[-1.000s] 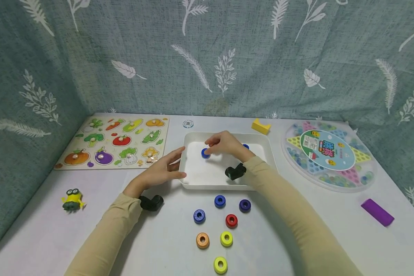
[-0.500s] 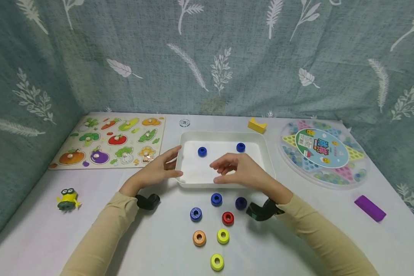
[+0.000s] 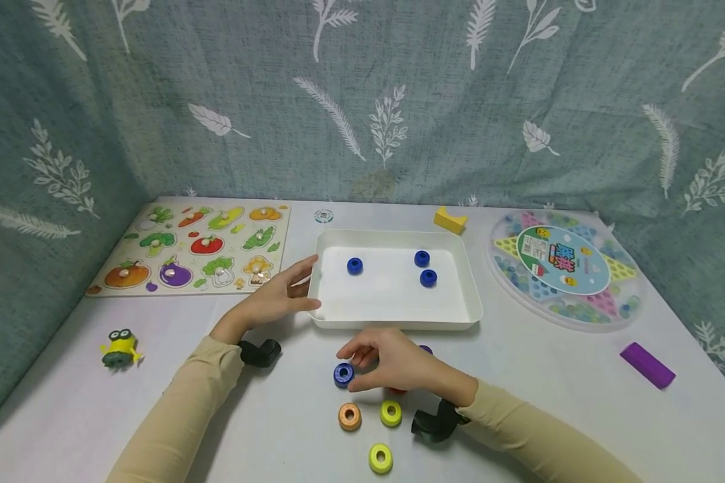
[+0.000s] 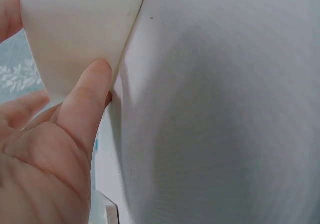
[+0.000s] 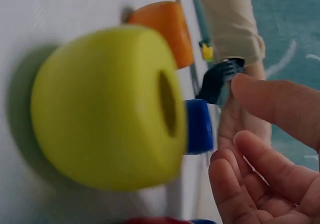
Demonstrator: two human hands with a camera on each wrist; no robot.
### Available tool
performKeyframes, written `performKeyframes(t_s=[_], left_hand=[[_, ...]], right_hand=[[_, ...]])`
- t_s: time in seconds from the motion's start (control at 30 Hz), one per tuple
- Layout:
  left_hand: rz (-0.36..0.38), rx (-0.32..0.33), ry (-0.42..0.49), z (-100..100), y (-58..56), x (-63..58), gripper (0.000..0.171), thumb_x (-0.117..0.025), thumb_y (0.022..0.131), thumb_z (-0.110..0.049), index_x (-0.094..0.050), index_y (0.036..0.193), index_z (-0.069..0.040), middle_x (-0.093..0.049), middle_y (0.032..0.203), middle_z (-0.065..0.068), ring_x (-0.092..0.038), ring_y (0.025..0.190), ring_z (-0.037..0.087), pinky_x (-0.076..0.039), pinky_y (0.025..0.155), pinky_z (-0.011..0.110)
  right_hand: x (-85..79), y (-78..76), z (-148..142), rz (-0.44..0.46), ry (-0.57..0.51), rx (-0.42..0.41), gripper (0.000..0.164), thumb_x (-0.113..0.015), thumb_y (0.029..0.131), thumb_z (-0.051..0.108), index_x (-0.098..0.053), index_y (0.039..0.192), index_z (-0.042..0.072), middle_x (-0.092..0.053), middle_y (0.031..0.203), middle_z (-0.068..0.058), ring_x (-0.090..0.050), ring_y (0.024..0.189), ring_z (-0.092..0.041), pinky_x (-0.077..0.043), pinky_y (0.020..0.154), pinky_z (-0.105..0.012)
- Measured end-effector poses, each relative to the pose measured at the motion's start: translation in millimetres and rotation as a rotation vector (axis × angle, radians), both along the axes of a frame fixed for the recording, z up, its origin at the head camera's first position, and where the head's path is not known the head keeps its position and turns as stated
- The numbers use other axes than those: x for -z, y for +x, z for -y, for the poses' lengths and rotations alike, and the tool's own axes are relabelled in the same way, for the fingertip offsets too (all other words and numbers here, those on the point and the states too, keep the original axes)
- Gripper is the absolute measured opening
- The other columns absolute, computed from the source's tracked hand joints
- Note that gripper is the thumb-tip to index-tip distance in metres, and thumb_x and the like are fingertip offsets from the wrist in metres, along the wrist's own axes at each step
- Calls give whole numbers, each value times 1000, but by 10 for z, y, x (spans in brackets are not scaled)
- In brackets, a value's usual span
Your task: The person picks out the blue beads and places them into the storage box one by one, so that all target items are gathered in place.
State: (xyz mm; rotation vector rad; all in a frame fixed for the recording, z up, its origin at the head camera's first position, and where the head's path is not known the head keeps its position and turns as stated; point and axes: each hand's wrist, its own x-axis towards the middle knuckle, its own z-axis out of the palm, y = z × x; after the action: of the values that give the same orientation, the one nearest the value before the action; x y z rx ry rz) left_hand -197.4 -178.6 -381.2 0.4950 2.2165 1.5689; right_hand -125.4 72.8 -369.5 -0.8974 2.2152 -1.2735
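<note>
My left hand (image 3: 278,297) rests at the left end of a white tray (image 3: 393,325), thumb and straight fingers touching its wall. In the left wrist view the thumb (image 4: 87,102) lies against the tray's outer side. My right hand (image 3: 393,362) is low over the table, thumb and fingertips spread just at the right side of a blue ring bead (image 3: 344,375). Nothing shows between those fingers in the right wrist view. Three blue ring beads (image 3: 421,259) lie in the tray. The right hand mostly covers a red bead (image 3: 397,390) and a dark purple bead (image 3: 425,349).
Nearer me lie an orange bead (image 3: 349,416) and two yellow beads (image 3: 391,413). A vegetable puzzle board (image 3: 193,248) and a minion figure (image 3: 121,350) are on the left. On the right are a round marble game (image 3: 568,268), a yellow block (image 3: 450,220) and a purple block (image 3: 648,365).
My right hand has drawn back from a blue bead in the tray and come down over the beads on the table. The left hand has stayed at the tray's end.
</note>
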Motion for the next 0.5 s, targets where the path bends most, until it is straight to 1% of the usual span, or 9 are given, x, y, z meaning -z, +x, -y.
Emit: performKeyframes(t_s=[0.17,0.37,0.5], left_hand=[[-13,2,6,-6,-6,0,85,-65,88,-6,-8,152,-6,-12,155,18,-25,137,37,-30,107,49],[-12,6,2,-9,-7,-9,85,-64,89,-6,-8,152,-6,-12,155,18,-26,136,38,-30,107,49],[-5,5,4,-9,-3,-4,85,-65,88,-6,-8,152,-6,-12,155,18,-27,136,38,-30,107,50]], right_hand=[[22,-8,65,-59,74,-12,36,-81,73,5,-68,106,1,-65,99,-2,-59,82,-7,-51,74,-16],[-18,-14,114,-98,165,-26,34,-80,73,3,-69,105,3,-65,97,0,-58,81,-8,-50,72,-15],[-32,-11,133,-116,194,-37,32,-80,73,2,-70,103,5,-64,94,0,-57,80,-9,-49,70,-15]])
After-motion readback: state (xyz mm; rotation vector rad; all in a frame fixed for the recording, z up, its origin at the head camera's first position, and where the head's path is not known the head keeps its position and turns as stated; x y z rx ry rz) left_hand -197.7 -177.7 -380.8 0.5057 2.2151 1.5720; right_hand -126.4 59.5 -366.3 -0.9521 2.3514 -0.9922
